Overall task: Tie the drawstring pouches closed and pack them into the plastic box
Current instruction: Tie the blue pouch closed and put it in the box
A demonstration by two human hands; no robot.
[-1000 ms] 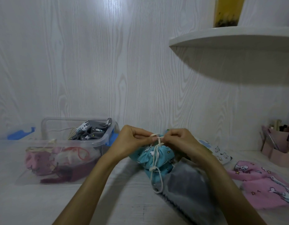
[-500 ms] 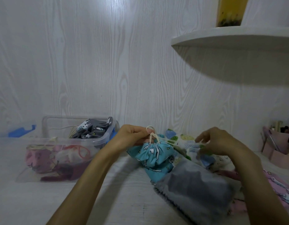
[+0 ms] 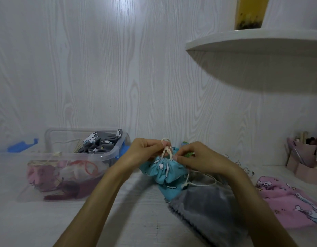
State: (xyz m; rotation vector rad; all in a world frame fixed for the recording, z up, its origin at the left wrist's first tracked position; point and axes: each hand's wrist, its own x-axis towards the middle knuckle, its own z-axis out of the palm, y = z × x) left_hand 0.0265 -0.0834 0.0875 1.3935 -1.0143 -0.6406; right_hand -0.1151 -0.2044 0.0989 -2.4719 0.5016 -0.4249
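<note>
**Both hands at the neck of the blue pouch**

Nearest the camera, two bare forearms reach in over the pale bench. A grey pouch lies flat at lower right, partly under the right forearm, with a knotted cream cord trailing across its top edge.

Just past it, the blue pouch sits on the bench, overlapping the grey one's far corner, its mouth gathered into tight folds. The left hand has its fingers curled and pinches the cream drawstring above the gathered neck, a small loop poking up above the fingertips. The right hand comes in from the other side, fingers curled, pinching the same drawstring right at the neck. The two hands are almost touching.

Off to the right, a pink pouch with a white print lies flat, well apart from the hands. A white printed cloth peeks out behind the right wrist; how much of it there is, I cannot tell.

To the left stands the clear plastic box, open, with a dark grey printed pouch heaped on top and pink and red ones below. Its blue-clipped lid rests behind it.

At far right, a pink organiser holds pens. Above that, a white shelf juts from the wood-grain wall and carries a yellow container.
</note>
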